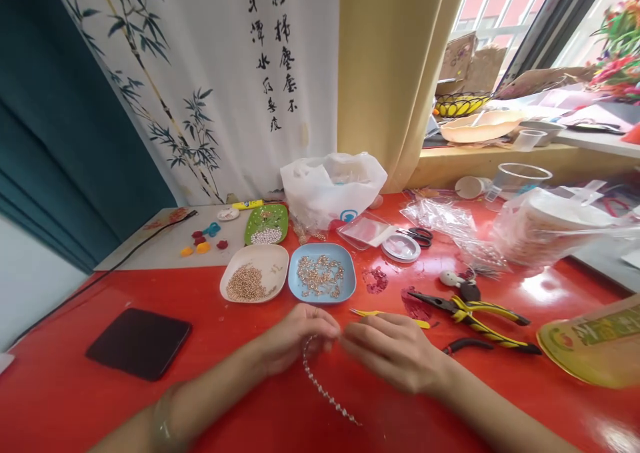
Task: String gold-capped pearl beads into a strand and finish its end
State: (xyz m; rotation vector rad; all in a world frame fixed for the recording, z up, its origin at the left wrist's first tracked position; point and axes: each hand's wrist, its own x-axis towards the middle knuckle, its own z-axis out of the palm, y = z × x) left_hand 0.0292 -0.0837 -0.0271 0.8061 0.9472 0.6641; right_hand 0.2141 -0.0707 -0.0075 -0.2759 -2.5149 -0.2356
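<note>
My left hand (300,336) pinches one end of a beaded chain (320,387), whose clear and gold-toned beads curve down over the red table. Close beside it, my right hand (395,349) has its fingers drawn together at the same end; whatever sits between the fingertips is hidden. Beyond the hands lies a blue tray (295,294) of gold-coloured findings. Left of that, a cream tray (280,259) holds small gold beads. Yellow tweezers (423,324) lie partly behind my right hand.
Yellow-and-black pliers (465,311) and dark-handled pliers (467,343) lie right. A black phone (140,343) is left. A green tray (283,219), white plastic bag (330,193), scissors (423,236) and round lid (400,247) stand at the back. A yellow-green container (595,346) occupies the right edge.
</note>
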